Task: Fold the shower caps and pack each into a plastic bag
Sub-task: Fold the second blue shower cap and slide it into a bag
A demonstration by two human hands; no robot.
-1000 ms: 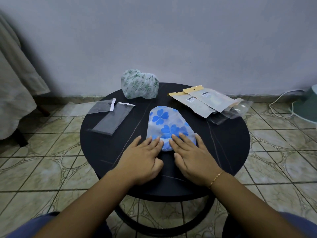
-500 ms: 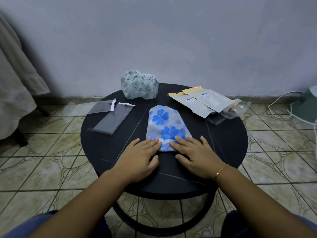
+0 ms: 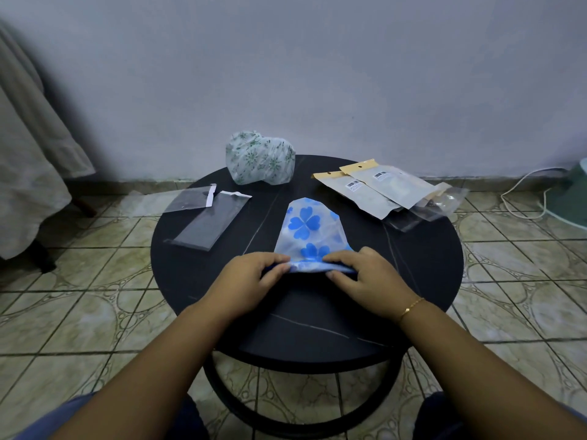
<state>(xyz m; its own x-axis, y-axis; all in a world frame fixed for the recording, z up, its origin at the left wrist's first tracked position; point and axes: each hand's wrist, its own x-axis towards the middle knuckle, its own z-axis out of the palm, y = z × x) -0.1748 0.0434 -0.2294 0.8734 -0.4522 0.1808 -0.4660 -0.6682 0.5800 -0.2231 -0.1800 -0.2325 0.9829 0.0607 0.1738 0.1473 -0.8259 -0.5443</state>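
Note:
A blue-flowered shower cap (image 3: 306, 228) lies flattened in the middle of the round black table (image 3: 422, 281), narrow end pointing away from me. My left hand (image 3: 251, 281) and my right hand (image 3: 365, 274) each pinch its near edge, which is lifted slightly off the table. A second shower cap (image 3: 259, 162), white with green flowers, stands bunched up at the table's far edge. Two clear plastic bags (image 3: 206, 222) lie flat on the left side of the table.
Several packaged items with tan header cards (image 3: 378, 192) and clear wrappers lie at the table's right rear. A wall stands close behind. Cloth (image 3: 28, 173) hangs at the left. A white cable (image 3: 524, 198) runs over the tiled floor at the right.
Both hands went from pressing flat on the cap's near end to pinching its near edge and raising it. The cap's near end now looks narrower and folded.

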